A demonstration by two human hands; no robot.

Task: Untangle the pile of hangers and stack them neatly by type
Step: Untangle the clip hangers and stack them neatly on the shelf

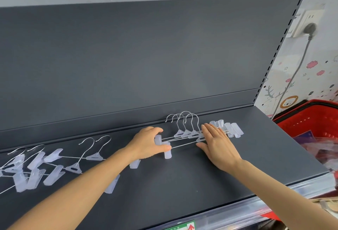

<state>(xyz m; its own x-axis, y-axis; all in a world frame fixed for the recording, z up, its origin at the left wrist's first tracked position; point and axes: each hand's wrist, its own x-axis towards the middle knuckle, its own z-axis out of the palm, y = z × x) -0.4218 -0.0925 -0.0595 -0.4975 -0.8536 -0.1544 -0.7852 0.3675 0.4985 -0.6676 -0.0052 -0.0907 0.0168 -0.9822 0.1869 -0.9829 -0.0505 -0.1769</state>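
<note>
A stack of several clear-clip wire hangers (186, 133) lies on the dark grey shelf (182, 175), hooks pointing to the back wall. My left hand (148, 143) grips the stack's left clips (165, 148) between thumb and fingers. My right hand (217, 143) lies flat, fingers spread, on the stack's right half, just left of the right clips (230, 129). A loose tangle of the same kind of hangers (36, 165) is spread over the shelf's left part, partly under my left forearm.
The shelf's upright grey back panel (146, 56) rises right behind the hooks. A red shopping basket (314, 129) with packaged goods stands at the right, beyond the shelf end. A wall socket with a plugged grey cable (309, 28) is at upper right.
</note>
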